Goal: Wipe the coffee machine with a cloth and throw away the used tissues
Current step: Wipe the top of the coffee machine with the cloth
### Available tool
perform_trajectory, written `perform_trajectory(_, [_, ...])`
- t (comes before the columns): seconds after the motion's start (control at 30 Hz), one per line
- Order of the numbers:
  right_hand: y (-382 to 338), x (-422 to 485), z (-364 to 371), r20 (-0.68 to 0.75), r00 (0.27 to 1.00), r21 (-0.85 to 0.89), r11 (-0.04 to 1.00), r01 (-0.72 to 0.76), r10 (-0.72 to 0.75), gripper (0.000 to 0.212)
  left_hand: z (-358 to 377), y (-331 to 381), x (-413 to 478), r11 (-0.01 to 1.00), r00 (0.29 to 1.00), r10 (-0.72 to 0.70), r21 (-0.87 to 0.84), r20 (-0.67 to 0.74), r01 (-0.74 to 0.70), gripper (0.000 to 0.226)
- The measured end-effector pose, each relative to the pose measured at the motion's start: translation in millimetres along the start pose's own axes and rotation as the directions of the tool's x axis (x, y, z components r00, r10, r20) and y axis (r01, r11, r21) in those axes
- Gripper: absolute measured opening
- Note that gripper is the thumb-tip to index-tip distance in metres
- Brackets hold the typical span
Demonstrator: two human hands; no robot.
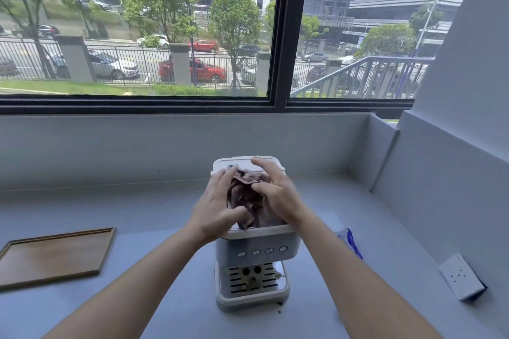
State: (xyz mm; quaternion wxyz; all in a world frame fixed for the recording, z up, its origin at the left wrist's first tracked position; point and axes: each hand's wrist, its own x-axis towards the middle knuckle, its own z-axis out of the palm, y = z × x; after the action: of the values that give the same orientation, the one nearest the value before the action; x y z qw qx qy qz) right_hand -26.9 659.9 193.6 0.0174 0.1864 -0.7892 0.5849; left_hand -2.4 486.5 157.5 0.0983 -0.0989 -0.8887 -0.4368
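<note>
A small white coffee machine (256, 252) stands on the pale counter, its buttons and slotted drip tray facing me. On its top lies a crumpled dusky-purple cloth (246, 197). My left hand (217, 209) grips the cloth from the left with thumb and fingers. My right hand (275, 191) holds it from the right, fingers spread over the machine's lid. Both hands press the cloth onto the top surface. No tissues can be made out.
A wooden tray (55, 256) lies at the left of the counter. A blue-and-white plastic pack (348, 242) sits just right of the machine, partly behind my right forearm. A white socket box (461, 276) is at the far right. A wall and window rise behind.
</note>
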Motion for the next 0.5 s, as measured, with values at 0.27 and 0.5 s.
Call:
perform_trajectory(0.27, [18,7,-1,-0.292,0.955,-0.332,0.93,-0.159,0.059,0.038,11,29,42,0.862,0.977,0.209,0.463,0.051,-0.209,0.057])
perform_trajectory(0.5, [28,8,12,-0.097,0.995,-0.729,0.682,-0.061,-0.015,0.012,-19,-6,18,0.919,0.971,0.209,0.362,-0.113,-0.155,0.041])
